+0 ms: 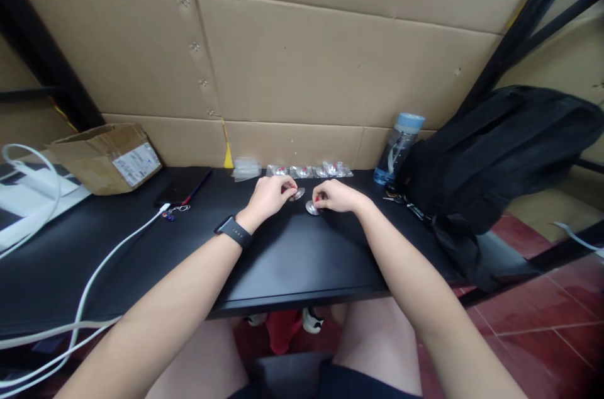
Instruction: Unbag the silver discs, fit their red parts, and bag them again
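Observation:
My left hand (270, 195) is closed in a pinch on a small clear suction cup (298, 195) with a red part at its top. A second clear suction cup (311, 208), also with a bit of red, is pinched in my right hand (338, 196). The two cups are close together but apart, low over the black table (302, 267). My fingertips partly hide both red parts. Behind my hands, along the cardboard wall, lie several similar round clear pieces in plastic wrappers (302, 171). Left of them rests a small pile of clear plastic bags (246, 168).
A blue-lidded water bottle (399, 147), keys (394, 196) and a black backpack (491, 153) stand to the right. On the left are a cardboard box (106, 160), a dark flat tablet-like device (182, 186) and a white cable (101, 264). Cardboard panels (302, 59) rise behind the table.

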Demonstrator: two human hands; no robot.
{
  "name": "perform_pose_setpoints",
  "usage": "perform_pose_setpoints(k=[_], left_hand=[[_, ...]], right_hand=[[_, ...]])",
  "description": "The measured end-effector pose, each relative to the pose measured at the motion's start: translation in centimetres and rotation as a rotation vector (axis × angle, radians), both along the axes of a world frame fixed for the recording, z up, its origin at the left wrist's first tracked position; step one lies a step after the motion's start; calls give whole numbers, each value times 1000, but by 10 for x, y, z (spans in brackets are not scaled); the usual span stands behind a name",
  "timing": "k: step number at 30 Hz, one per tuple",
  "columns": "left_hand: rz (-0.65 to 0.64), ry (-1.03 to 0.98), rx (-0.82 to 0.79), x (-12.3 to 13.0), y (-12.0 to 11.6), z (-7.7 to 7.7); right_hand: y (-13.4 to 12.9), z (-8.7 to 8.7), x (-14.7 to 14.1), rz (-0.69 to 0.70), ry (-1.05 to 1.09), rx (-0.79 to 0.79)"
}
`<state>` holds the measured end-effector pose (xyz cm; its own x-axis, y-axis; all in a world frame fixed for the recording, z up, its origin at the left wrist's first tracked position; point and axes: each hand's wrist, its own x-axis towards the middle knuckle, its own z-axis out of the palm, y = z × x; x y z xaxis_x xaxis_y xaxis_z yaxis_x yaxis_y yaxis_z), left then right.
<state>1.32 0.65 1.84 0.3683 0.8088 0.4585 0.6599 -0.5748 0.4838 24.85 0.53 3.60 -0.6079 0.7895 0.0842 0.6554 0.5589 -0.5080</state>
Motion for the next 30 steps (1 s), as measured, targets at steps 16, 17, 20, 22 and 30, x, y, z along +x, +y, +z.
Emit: perform_pose_setpoints(k=[16, 17, 20, 22, 30], left_hand=[[135, -242, -191, 6, -1, 1], [142, -238, -198, 6, -2, 1], [151, -226, -219, 7, -4, 0], [147, -227, -225, 8, -4, -3], [89, -299, -240, 5, 6, -14]], right_hand=[[1, -20, -35, -159, 883, -331], [0, -21, -35, -157, 902, -348], [-1, -21, -35, -149, 922, -374], [-1, -21, -34, -145, 904, -399], [-2, -19, -29, -143, 801, -334]])
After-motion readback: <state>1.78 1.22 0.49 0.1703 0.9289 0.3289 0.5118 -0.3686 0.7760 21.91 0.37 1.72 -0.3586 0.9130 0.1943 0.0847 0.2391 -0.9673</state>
